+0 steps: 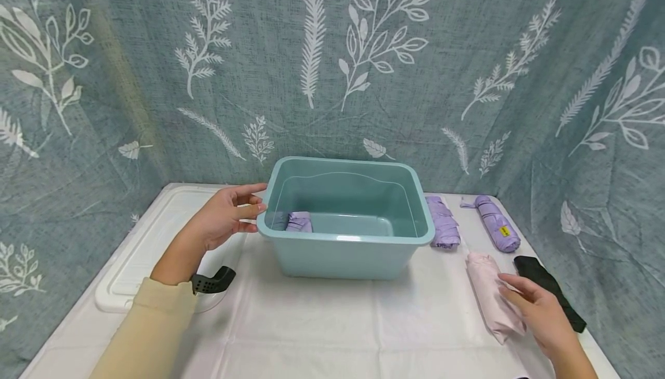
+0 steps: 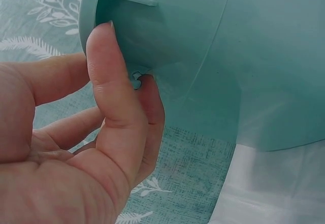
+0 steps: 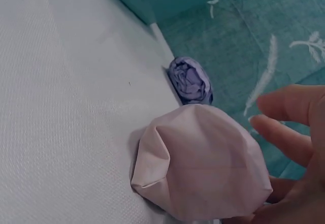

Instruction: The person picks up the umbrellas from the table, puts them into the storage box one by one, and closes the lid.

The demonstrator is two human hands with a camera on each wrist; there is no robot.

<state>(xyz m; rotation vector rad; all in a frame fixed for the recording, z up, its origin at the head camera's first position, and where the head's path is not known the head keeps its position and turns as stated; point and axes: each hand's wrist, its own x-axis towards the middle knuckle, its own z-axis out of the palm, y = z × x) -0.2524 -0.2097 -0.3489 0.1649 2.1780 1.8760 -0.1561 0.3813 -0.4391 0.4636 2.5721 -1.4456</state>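
Observation:
A teal plastic bin (image 1: 337,261) stands on the table in the head view. My left hand (image 1: 225,214) grips the rim at its left end, fingers bent against the lip; the left wrist view shows the hand (image 2: 114,112) close up at the bin wall (image 2: 203,46). A purple fabric bundle (image 1: 299,222) lies inside at the left, beside something grey. My right hand (image 1: 542,315) reaches over the right side of a pale pink rolled fabric bundle (image 1: 490,295). In the right wrist view, thumb and fingers spread beside the pink bundle (image 3: 208,163), some partly hidden behind it.
Right of the bin lie a wrapped purple bundle (image 1: 443,223) and a purple roll (image 1: 496,223) with a yellow label. A folded black item (image 1: 548,289) is beside the pink one. The white lid (image 1: 156,240) lies at left. Patterned curtains (image 1: 332,79) enclose the table.

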